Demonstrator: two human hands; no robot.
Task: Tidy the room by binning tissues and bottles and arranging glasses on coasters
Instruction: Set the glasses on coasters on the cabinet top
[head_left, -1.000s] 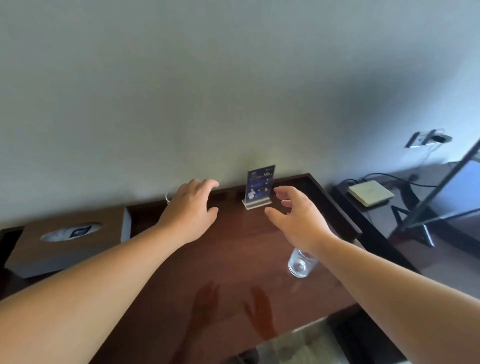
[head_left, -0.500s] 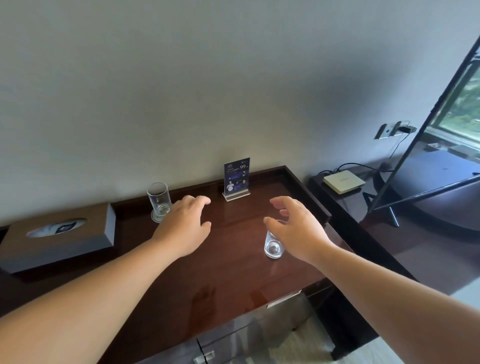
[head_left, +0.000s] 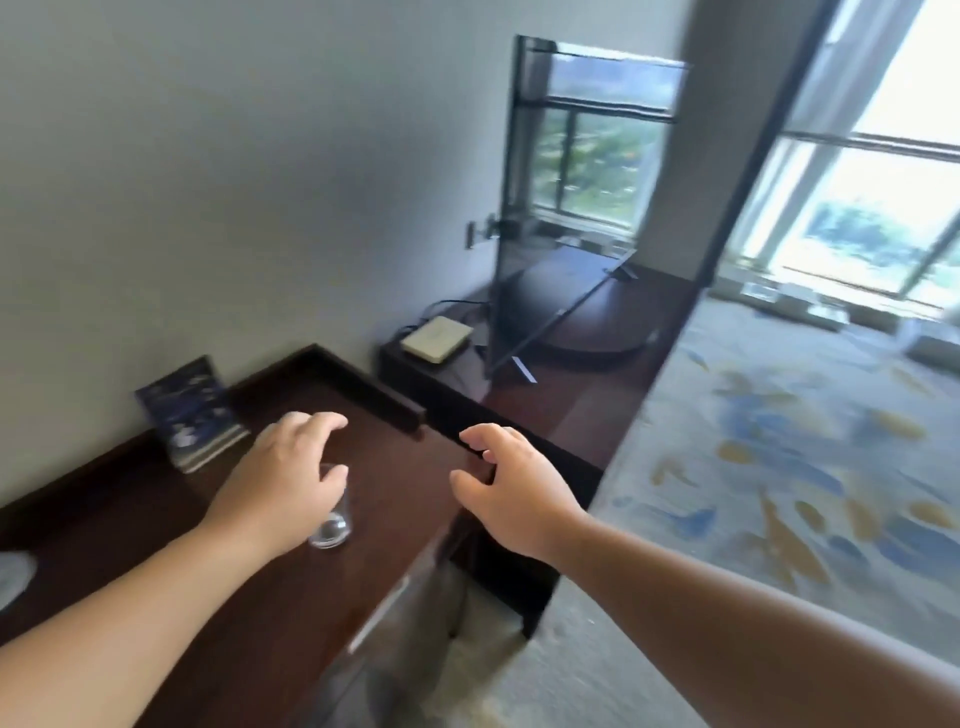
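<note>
At the near edge of the view, we see 2 bare forearms reaching forward over a dark wooden desk (head_left: 395, 488). The left hand (head_left: 283, 483) hangs above the desk top with its fingers spread and loosely bent, grasping nothing. Directly beneath it stands 1 clear glass (head_left: 332, 530), upright on the bare wood near the front edge; its upper part is hidden behind the thumb, and we cannot tell whether the hand touches it. The right hand (head_left: 519, 493) is likewise released, fingers apart and slightly curled, and it hovers past the desk's right end, holding nothing.

Farther back, against the wall, we note a dark blue card stand (head_left: 189, 410), blurred so that its print cannot be read. To the right of the desk runs a lower dark cabinet (head_left: 571, 410), on which lies a flat beige box (head_left: 436, 338) with cables behind it. Beside the box stands a television (head_left: 566, 234), its dark screen reflecting a window. A carpet (head_left: 779, 441) patterned in blue and yellow covers the floor at right, and the bright window (head_left: 872, 208) closes the far end of the room.
</note>
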